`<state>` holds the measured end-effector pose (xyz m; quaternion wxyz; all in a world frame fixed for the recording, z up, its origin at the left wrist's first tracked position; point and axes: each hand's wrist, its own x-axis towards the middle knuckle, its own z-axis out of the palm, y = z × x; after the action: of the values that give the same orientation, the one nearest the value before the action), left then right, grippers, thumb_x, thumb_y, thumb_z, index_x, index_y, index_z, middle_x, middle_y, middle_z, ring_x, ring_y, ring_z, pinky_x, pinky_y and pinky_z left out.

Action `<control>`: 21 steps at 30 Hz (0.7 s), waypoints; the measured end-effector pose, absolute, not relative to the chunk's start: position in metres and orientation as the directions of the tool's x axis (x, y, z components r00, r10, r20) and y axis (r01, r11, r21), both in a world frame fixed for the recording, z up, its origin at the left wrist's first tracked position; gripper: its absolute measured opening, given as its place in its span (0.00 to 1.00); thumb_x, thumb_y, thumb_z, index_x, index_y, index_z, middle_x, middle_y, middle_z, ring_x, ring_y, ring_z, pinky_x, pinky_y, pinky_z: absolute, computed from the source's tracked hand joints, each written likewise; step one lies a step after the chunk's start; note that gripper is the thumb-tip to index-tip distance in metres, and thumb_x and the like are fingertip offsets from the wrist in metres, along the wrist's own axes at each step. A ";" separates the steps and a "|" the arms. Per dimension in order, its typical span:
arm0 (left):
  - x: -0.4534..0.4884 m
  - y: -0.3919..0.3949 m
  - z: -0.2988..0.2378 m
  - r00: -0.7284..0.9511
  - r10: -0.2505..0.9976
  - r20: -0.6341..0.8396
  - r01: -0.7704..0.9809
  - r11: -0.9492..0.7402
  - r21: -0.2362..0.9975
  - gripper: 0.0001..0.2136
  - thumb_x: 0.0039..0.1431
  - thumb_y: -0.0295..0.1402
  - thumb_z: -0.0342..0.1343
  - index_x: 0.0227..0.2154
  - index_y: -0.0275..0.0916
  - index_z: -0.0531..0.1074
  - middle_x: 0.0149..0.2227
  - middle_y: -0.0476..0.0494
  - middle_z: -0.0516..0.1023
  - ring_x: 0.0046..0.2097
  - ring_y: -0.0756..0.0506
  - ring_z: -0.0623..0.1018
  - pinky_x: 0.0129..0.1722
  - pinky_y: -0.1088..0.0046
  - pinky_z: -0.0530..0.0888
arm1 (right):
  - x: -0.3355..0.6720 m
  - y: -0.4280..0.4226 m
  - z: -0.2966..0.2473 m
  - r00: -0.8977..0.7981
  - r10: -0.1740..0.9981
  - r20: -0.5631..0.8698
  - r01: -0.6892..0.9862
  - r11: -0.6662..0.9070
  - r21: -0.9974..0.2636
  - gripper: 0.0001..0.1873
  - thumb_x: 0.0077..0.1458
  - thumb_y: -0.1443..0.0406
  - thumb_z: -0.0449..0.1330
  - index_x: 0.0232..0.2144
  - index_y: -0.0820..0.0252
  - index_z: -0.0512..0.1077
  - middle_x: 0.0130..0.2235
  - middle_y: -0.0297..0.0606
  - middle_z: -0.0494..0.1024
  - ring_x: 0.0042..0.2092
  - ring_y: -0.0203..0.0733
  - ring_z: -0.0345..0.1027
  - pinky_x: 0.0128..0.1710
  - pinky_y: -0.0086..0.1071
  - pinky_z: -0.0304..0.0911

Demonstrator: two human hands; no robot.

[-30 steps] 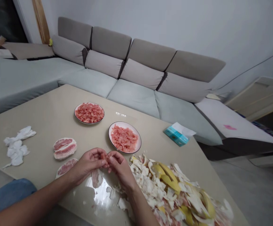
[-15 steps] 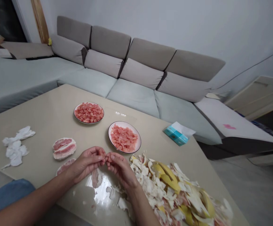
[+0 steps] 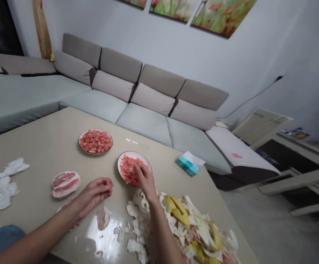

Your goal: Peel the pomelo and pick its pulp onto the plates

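Just below the middle of the frame, the right hand [image 3: 145, 180] reaches over the near rim of a white plate [image 3: 148, 164] heaped with pink fruit pieces [image 3: 128, 170]; its fingers are curled downward with the tips touching the pieces on the right side of the heap, but whether it has hold of one cannot be told from here. To the left of it, in the lower middle-left, the left hand [image 3: 95, 193] hangs above the table [image 3: 46, 145] with its fingers loosely curled and the fingertips drawn together around a small pink bit of fruit [image 3: 109, 182], well clear of the plate. Under and just below that hand lies a scrap of pink-and-white skin [image 3: 102, 217] on the glossy tabletop, and partly hidden beneath the left wrist is a peeled fruit segment [image 3: 63, 207]. A pair of larger unopened segments [image 3: 65, 183] sits further left, near the hand but not touching it. A second plate of fruit pieces [image 3: 95, 140] stands above and left of the first, apart from both hands. Along the right forearm, filling the lower middle and lower right, spreads a heap of white pith and yellow peel [image 3: 181, 223]. Crumpled white tissues [image 3: 2, 181] lie at the left edge, and a teal tissue pack [image 3: 187, 165] rests near the table's far right edge. A grey sofa [image 3: 137, 110] runs behind the table.
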<state>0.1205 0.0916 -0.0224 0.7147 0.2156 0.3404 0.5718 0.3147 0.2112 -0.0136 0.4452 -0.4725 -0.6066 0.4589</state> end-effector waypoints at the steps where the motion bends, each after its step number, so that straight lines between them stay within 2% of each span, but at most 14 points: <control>1: 0.120 0.092 -0.022 0.116 0.964 -0.241 -0.674 0.255 0.694 0.06 0.50 0.26 0.66 0.33 0.35 0.77 0.36 0.46 0.73 0.36 0.53 0.74 0.42 0.79 0.74 | 0.317 0.216 -0.011 -0.163 0.973 0.161 0.263 0.201 -0.944 0.12 0.52 0.55 0.60 0.32 0.57 0.77 0.38 0.38 0.79 0.44 0.46 0.69 0.48 0.41 0.62; 3: 0.120 0.091 -0.022 0.129 0.963 -0.238 -0.679 0.261 0.686 0.06 0.51 0.26 0.65 0.33 0.35 0.77 0.37 0.45 0.74 0.36 0.52 0.75 0.42 0.78 0.74 | 0.323 0.220 -0.008 -0.189 0.955 0.228 0.366 0.284 -0.886 0.13 0.53 0.58 0.58 0.37 0.56 0.78 0.45 0.40 0.79 0.50 0.48 0.68 0.54 0.44 0.59; 5: 0.121 0.089 -0.020 0.151 0.961 -0.234 -0.683 0.272 0.678 0.06 0.51 0.26 0.65 0.33 0.34 0.77 0.38 0.44 0.74 0.37 0.52 0.75 0.43 0.78 0.75 | 0.329 0.215 -0.006 -0.215 0.940 0.263 0.403 0.331 -0.853 0.14 0.55 0.61 0.55 0.41 0.55 0.77 0.48 0.41 0.78 0.52 0.47 0.68 0.57 0.45 0.57; 7: 0.123 0.088 -0.020 0.172 0.958 -0.230 -0.684 0.285 0.672 0.06 0.52 0.26 0.65 0.34 0.34 0.77 0.39 0.43 0.74 0.37 0.52 0.76 0.43 0.78 0.75 | 0.333 0.206 -0.009 -0.279 0.915 0.291 0.428 0.390 -0.815 0.15 0.56 0.63 0.55 0.43 0.54 0.77 0.48 0.41 0.77 0.51 0.46 0.68 0.55 0.44 0.58; 9: 0.124 0.087 -0.020 0.187 0.954 -0.236 -0.683 0.299 0.667 0.06 0.51 0.26 0.65 0.34 0.34 0.77 0.39 0.43 0.75 0.37 0.52 0.76 0.42 0.79 0.75 | 0.333 0.197 -0.016 -0.387 0.867 0.313 0.467 0.477 -0.745 0.15 0.54 0.64 0.58 0.44 0.53 0.77 0.47 0.42 0.77 0.50 0.47 0.68 0.53 0.43 0.59; 12: 0.126 0.086 -0.021 0.192 0.952 -0.240 -0.686 0.305 0.660 0.07 0.51 0.25 0.65 0.34 0.33 0.77 0.40 0.42 0.75 0.36 0.52 0.76 0.42 0.79 0.75 | 0.327 0.190 -0.027 -0.504 0.810 0.300 0.536 0.565 -0.627 0.13 0.47 0.69 0.63 0.38 0.54 0.79 0.42 0.43 0.77 0.47 0.49 0.66 0.50 0.42 0.59; 15: 0.126 0.085 -0.022 0.185 0.954 -0.237 -0.690 0.297 0.660 0.06 0.51 0.25 0.65 0.33 0.33 0.77 0.40 0.42 0.76 0.36 0.52 0.76 0.43 0.78 0.76 | 0.322 0.196 -0.028 -0.511 0.814 0.276 0.563 0.559 -0.608 0.05 0.47 0.70 0.62 0.27 0.57 0.79 0.36 0.41 0.77 0.41 0.47 0.66 0.45 0.39 0.60; 17: 0.125 0.085 -0.021 0.180 0.957 -0.227 -0.697 0.287 0.657 0.06 0.51 0.25 0.65 0.33 0.33 0.77 0.39 0.42 0.76 0.36 0.52 0.77 0.43 0.78 0.76 | 0.321 0.208 -0.020 -0.501 0.824 0.264 0.560 0.542 -0.627 0.03 0.47 0.68 0.63 0.24 0.57 0.78 0.32 0.39 0.77 0.37 0.44 0.67 0.41 0.36 0.61; 19: 0.123 0.086 -0.020 0.168 0.958 -0.233 -0.704 0.282 0.651 0.06 0.51 0.25 0.65 0.34 0.34 0.77 0.39 0.42 0.77 0.36 0.51 0.77 0.42 0.78 0.76 | 0.323 0.223 -0.007 -0.463 0.846 0.264 0.566 0.511 -0.646 0.03 0.47 0.66 0.63 0.25 0.57 0.78 0.31 0.38 0.77 0.35 0.43 0.68 0.39 0.35 0.62; 21: 0.122 0.086 -0.019 0.156 0.956 -0.250 -0.709 0.285 0.646 0.07 0.51 0.25 0.65 0.34 0.34 0.77 0.40 0.40 0.77 0.36 0.51 0.78 0.42 0.77 0.76 | 0.324 0.235 0.006 -0.395 0.875 0.280 0.577 0.474 -0.665 0.06 0.49 0.65 0.62 0.30 0.58 0.79 0.35 0.40 0.78 0.37 0.44 0.69 0.42 0.37 0.62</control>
<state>0.1217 0.0861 -0.0187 0.7352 0.1936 0.3191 0.5658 0.3237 0.2349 0.0055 0.3108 -0.4535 -0.8002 0.2396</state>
